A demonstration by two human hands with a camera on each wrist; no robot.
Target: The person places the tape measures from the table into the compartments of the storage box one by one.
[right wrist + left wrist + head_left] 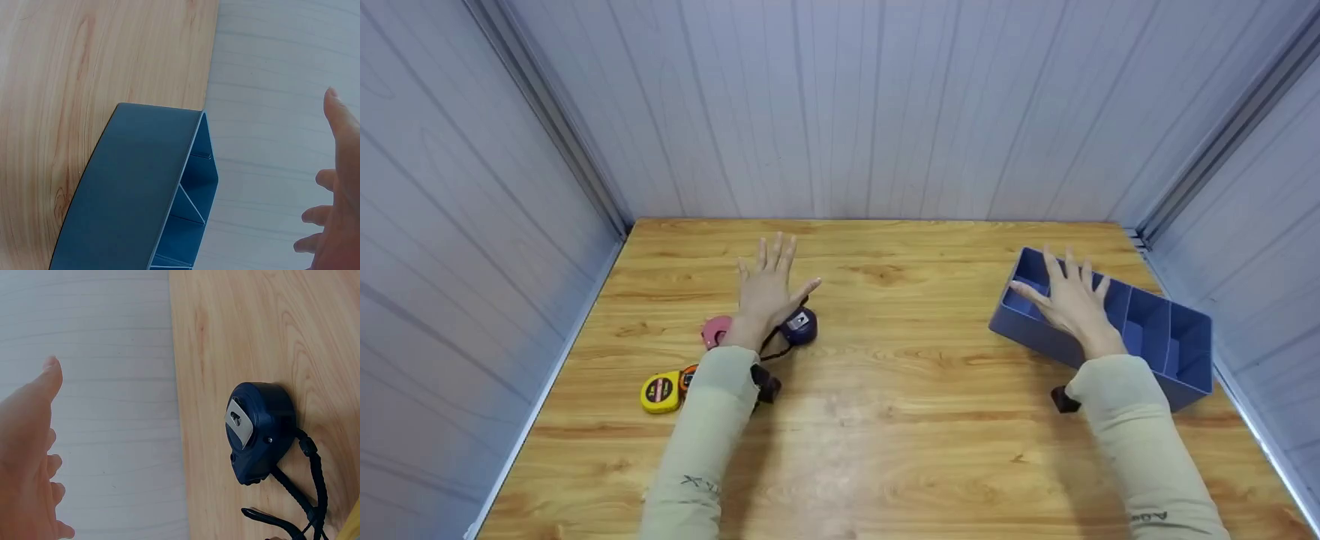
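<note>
My left hand (pixel 766 293) is held out with fingers spread, above several tape measures. Just right of it lies a dark blue tape measure (pixel 800 327) with a black wrist cord, its metal clip facing up; the left wrist view shows this tape measure (pixel 260 430) closely. A pink tape measure (pixel 715 331) is partly covered by the left wrist. Nearer the front is a yellow tape measure (pixel 661 392), beside an orange and black one (pixel 688 377) mostly behind the sleeve. My right hand (pixel 1075 304), fingers also spread and holding nothing, overlaps a blue compartment box (pixel 1189 386) in the head view.
The box stands angled at the right of the wooden table (pixel 885 450), its dividers forming several compartments. Pale panel walls (pixel 840 112) rise behind the table and along both sides. A black wrist device (pixel 766 384) sits under the left cuff, another (pixel 1065 400) by the right cuff.
</note>
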